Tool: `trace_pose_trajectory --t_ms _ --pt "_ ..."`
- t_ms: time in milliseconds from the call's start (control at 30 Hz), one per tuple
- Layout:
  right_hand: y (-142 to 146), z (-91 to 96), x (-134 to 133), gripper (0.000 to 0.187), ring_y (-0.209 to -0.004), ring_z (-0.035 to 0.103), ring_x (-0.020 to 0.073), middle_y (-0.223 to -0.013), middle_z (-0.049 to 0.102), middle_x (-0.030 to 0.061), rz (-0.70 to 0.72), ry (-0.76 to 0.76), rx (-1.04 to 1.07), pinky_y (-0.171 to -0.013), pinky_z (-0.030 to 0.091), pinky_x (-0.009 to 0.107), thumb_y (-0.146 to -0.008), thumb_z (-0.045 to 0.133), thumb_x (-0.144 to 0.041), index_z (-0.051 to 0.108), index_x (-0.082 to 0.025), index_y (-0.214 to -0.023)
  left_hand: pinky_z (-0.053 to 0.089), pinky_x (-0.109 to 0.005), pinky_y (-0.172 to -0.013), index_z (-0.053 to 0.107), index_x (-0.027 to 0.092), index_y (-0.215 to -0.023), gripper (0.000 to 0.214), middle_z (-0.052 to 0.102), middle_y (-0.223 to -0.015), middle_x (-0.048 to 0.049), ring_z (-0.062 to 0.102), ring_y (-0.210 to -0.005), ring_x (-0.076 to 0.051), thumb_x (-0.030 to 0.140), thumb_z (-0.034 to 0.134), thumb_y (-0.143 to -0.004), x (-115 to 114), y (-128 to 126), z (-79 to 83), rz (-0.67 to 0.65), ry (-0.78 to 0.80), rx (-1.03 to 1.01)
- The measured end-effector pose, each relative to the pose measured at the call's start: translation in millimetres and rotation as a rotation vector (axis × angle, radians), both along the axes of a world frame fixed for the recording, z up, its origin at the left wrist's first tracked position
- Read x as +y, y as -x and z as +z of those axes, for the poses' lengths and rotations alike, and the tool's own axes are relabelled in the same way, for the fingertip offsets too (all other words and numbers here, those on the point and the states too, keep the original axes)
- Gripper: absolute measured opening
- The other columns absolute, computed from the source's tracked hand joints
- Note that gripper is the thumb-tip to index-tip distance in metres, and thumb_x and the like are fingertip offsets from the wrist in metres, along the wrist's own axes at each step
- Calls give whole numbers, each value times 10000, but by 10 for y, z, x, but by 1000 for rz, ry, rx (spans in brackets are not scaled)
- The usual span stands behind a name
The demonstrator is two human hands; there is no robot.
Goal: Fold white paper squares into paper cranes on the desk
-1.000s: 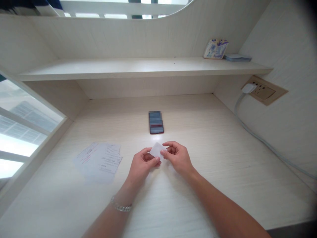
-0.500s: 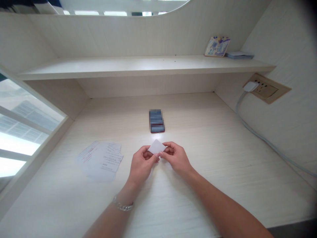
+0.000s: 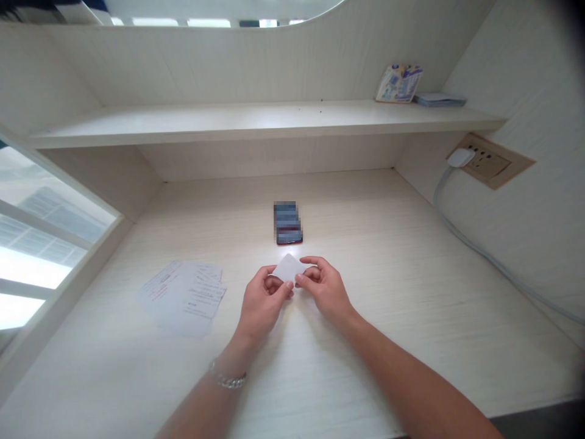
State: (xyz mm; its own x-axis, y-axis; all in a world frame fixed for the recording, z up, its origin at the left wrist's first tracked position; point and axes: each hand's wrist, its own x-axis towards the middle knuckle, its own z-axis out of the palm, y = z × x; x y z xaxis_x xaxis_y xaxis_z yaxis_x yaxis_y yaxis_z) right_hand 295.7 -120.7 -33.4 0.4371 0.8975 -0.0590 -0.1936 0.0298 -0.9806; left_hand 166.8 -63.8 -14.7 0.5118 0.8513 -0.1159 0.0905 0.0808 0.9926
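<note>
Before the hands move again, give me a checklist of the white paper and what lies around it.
1. Left hand on the white paper: ok, thumb at its near side.
2. Right hand on it too: ok, thumb at its right side.
3. Phone untouched: ok, it lies beyond both hands.
4. Printed sheets squared up: not ok, their edges are uneven.
5. Underside of the white paper bare: cannot tell, hidden from view.

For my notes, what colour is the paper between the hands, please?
White: the paper shows best in the head view.

white paper (image 3: 288,267), silver bracelet (image 3: 232,382), tan socket (image 3: 497,167)
</note>
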Motion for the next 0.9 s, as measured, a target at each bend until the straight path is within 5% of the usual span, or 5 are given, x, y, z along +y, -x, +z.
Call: trace_pose_trajectory --t_ms 900 --pt "-57 107 -13 261 -660 636 169 -718 665 28 -93 40 -30 -660 502 309 -773 546 -309 574 -169 -992 442 -242 -611 426 178 -1147 389 564 -674 23 585 -644 -136 220 558 -783 -20 0 -64 -12 -102 36"
